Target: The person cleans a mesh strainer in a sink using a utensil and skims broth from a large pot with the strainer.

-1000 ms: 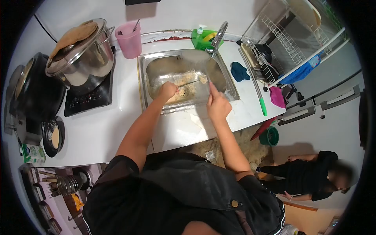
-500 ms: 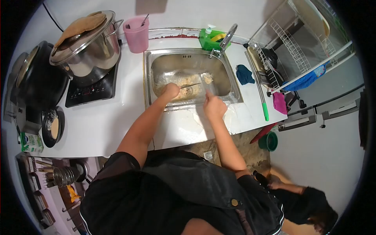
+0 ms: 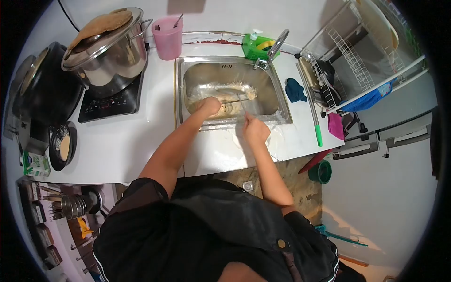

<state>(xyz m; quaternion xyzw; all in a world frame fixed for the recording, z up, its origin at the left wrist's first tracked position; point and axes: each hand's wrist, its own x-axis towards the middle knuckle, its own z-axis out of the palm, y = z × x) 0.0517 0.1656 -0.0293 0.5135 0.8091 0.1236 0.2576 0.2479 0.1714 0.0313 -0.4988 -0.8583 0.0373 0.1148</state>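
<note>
Both my hands are over the steel sink (image 3: 180, 101). My left hand (image 3: 210, 106) is closed around a thin, straight metal utensil (image 3: 233, 101), which points right across the basin; its exact kind is unclear. My right hand (image 3: 255, 129), at the sink's front edge, grips a slim utensil (image 3: 243, 106) that reaches up into the basin and crosses the first one. Its far end is blurred. A pale, crumbly clump (image 3: 252, 95) shows near the utensils' ends. More pale residue lies wet on the basin floor around the drain (image 3: 224, 109).
A faucet (image 3: 277, 47) and green soap holder (image 3: 253, 47) stand behind the sink. On the left, a large steel pot (image 3: 115, 58) sits on an induction cooker (image 3: 110, 105). At right are a dark cloth (image 3: 295, 90), a green-handled rod (image 3: 318, 135) and a dish rack (image 3: 352, 56).
The utensils have shifted in the basin and now cross. My left hand has moved slightly right. The person at lower right has mostly left view.
</note>
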